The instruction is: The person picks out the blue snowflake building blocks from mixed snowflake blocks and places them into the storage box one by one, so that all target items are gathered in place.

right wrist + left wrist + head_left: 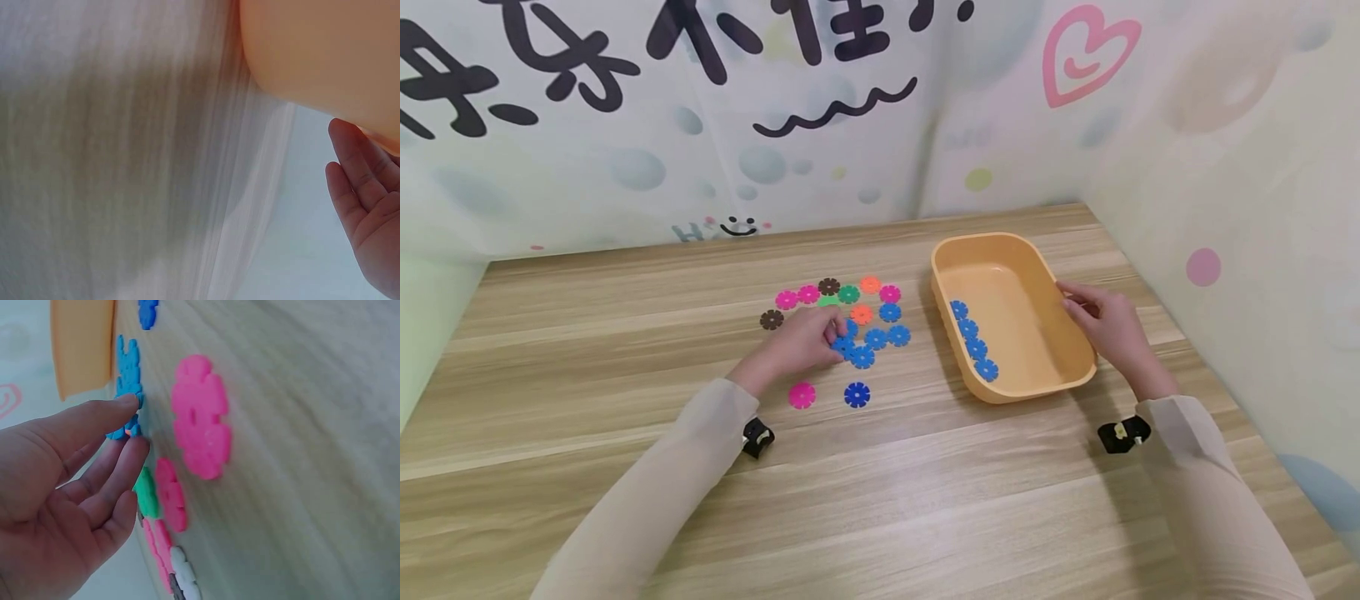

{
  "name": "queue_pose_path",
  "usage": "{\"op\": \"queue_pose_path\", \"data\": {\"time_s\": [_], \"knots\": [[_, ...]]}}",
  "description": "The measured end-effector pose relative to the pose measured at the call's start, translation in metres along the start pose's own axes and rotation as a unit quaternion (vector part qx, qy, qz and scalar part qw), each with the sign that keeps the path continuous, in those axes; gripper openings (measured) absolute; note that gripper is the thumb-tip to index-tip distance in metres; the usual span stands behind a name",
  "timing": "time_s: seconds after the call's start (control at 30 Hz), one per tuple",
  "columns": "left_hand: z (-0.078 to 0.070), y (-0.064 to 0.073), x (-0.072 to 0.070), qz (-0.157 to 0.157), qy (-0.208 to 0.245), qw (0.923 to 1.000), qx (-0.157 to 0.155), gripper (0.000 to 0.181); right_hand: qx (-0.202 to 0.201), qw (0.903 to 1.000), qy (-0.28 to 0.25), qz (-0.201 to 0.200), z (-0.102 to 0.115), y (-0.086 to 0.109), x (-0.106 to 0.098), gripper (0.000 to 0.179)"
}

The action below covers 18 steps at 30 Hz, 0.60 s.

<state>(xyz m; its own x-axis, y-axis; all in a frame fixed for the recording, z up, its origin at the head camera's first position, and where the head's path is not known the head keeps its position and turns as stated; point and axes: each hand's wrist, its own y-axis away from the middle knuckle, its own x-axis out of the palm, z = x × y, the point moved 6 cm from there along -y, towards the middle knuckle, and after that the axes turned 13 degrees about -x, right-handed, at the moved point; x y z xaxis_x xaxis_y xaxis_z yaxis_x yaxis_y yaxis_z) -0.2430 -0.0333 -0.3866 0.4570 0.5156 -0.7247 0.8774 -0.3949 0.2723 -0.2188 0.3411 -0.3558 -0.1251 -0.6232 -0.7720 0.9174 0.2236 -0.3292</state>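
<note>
My left hand (799, 340) is over a cluster of light blue snowflake discs (862, 357), pinching a blue disc (129, 369) between thumb and fingers in the left wrist view. Pink, green, orange and brown discs lie just beyond it, including an orange disc (861, 314). Nearer the body are a pink disc (802, 395) and a dark blue disc (857, 394). With thumb and fingers, my right hand (1108, 323) grips the right rim of an orange plastic basin (1018, 308). Several blue discs (976, 349) line the basin's left inner side.
The wood-grain table (895, 500) meets a printed wall covering (850, 167) at the back and another wall (1247, 250) on the right. A brown disc (771, 320) lies left of the group. Each wrist wears a black strap device (757, 437).
</note>
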Motion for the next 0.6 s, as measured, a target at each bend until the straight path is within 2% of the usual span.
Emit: {"op": "queue_pose_path", "data": {"time_s": [0.27,0.6], "knots": [[-0.006,0.002,-0.005,0.034,0.027,0.9989,0.014,0.017,-0.005,1.0000,-0.001,0.000,0.001,0.000,0.000,0.032],[-0.022,0.000,-0.020,0.045,0.037,0.9982,0.014,0.014,-0.005,1.0000,-0.001,-0.002,-0.001,0.000,0.001,0.032]]}}
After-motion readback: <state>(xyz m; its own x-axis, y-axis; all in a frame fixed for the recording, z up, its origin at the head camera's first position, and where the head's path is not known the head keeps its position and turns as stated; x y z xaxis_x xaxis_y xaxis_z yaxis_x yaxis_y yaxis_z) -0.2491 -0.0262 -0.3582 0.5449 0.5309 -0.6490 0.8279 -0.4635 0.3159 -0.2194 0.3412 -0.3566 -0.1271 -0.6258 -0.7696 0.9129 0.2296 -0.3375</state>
